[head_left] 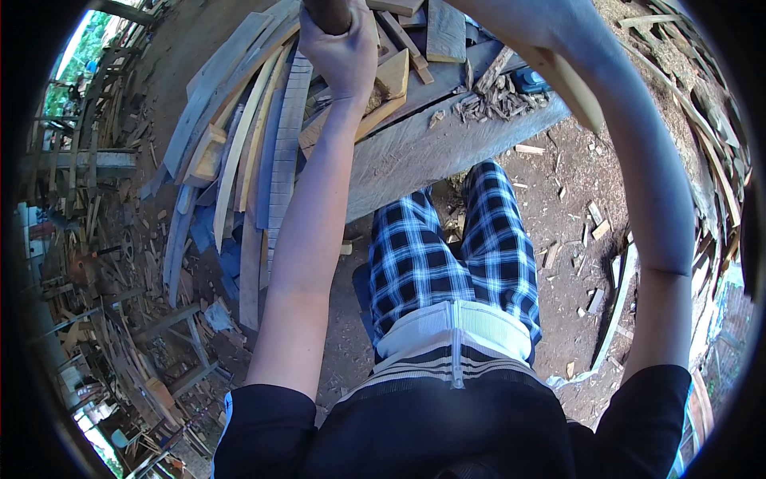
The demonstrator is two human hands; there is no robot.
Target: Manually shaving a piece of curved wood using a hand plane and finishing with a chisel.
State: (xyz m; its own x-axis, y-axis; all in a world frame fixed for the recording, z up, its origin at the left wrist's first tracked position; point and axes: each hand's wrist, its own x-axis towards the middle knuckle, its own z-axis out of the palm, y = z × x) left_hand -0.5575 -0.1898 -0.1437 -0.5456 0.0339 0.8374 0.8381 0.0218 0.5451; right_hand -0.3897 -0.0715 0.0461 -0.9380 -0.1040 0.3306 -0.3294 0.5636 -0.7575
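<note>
My left hand is raised at the top edge, its fingers closed round a dark brown, rounded piece whose upper end is cut off by the frame. Further right, my right hand is also high, with its fingers mostly out of view. From beneath it a smooth, pale wooden handle slants down past the wrist; the handle's other end cannot be seen. Under my hands lies a wide grey plank, with cut wood blocks and a heap of wood chips on it.
Curved wooden strips are stacked to the left of the plank. A blue-green object sits near the chips. Offcuts and shavings litter the dirt floor. More long timber strips line the right side.
</note>
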